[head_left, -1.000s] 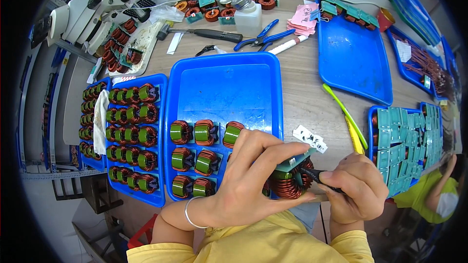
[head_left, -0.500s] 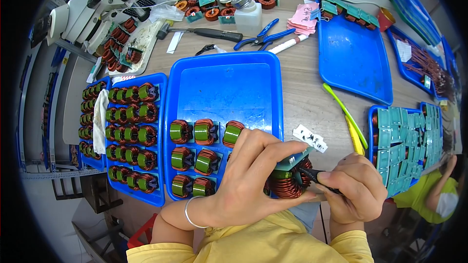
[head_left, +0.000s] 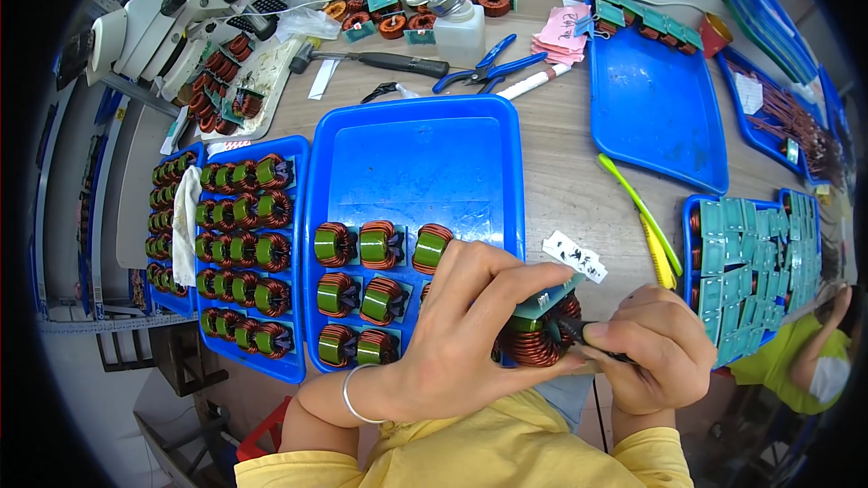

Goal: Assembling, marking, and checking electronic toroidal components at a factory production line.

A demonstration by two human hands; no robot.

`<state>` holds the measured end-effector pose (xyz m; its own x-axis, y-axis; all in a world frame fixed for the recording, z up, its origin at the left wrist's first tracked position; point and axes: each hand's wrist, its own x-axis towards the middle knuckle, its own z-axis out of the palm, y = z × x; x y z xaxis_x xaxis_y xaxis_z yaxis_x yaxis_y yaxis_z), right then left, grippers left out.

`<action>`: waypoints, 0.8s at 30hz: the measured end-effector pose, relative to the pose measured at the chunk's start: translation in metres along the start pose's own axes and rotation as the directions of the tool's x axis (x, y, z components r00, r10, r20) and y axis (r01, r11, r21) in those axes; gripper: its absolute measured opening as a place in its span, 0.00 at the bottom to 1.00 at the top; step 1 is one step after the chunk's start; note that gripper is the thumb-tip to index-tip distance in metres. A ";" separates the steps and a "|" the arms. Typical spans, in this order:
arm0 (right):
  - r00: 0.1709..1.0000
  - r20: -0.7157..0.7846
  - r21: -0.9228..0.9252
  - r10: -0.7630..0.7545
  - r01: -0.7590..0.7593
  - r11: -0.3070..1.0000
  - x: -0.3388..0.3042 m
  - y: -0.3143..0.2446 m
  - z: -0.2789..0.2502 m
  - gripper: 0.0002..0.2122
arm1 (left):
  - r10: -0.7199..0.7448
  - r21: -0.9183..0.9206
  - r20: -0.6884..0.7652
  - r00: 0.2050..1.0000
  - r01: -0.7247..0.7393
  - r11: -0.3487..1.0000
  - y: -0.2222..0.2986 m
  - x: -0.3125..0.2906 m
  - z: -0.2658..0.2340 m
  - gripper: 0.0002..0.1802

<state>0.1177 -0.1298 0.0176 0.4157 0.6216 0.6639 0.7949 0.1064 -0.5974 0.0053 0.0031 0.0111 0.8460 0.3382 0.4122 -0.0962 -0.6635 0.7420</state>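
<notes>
A copper-wound toroidal coil [head_left: 532, 343] with a teal circuit board [head_left: 550, 297] on its upper side is gripped between the thumb and fingers of my left hand [head_left: 457, 330]. My right hand [head_left: 660, 348] is closed in a pinch around a slim black tool [head_left: 575, 332]; its tip reaches into the side of the coil and its exact kind is hidden by my fingers. Left of my left hand, a blue tray [head_left: 411, 108] holds rows of similar coils with green bands [head_left: 382, 300]; my hand covers some of them.
More trays of coils [head_left: 242, 285] stand on the left, one with a white cloth [head_left: 186, 226]. On the right are trays of teal-board coils [head_left: 734, 262] and a blue tray [head_left: 655, 108]. Pliers [head_left: 493, 68], a hammer [head_left: 380, 61], a white bottle [head_left: 460, 34] and a green brush [head_left: 628, 185] lie around.
My right hand has shifted slightly, and the black tool sits a little lower against the coil. My left hand keeps its grip on the coil in nearly the same place.
</notes>
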 end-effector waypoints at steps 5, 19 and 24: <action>0.969 -0.211 0.403 0.127 -0.032 0.914 -0.005 0.019 -0.001 0.06 | 0.015 -0.101 0.043 0.999 -0.011 0.995 -0.002 0.000 0.000 0.36; 0.922 -0.221 0.371 0.318 -0.222 0.902 0.001 0.027 0.000 0.13 | -0.071 -0.546 0.205 0.976 0.174 0.820 -0.002 -0.001 -0.003 0.38; 0.981 -0.170 0.320 0.094 -0.035 0.947 0.001 0.017 -0.007 0.10 | -0.064 -0.419 0.161 0.985 0.127 0.899 0.002 0.000 -0.005 0.37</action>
<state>0.1347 -0.1332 0.0112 0.5575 0.4878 0.6718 0.5967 0.3271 -0.7327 0.0024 0.0055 0.0149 0.9237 0.2681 0.2737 -0.1993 -0.2739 0.9409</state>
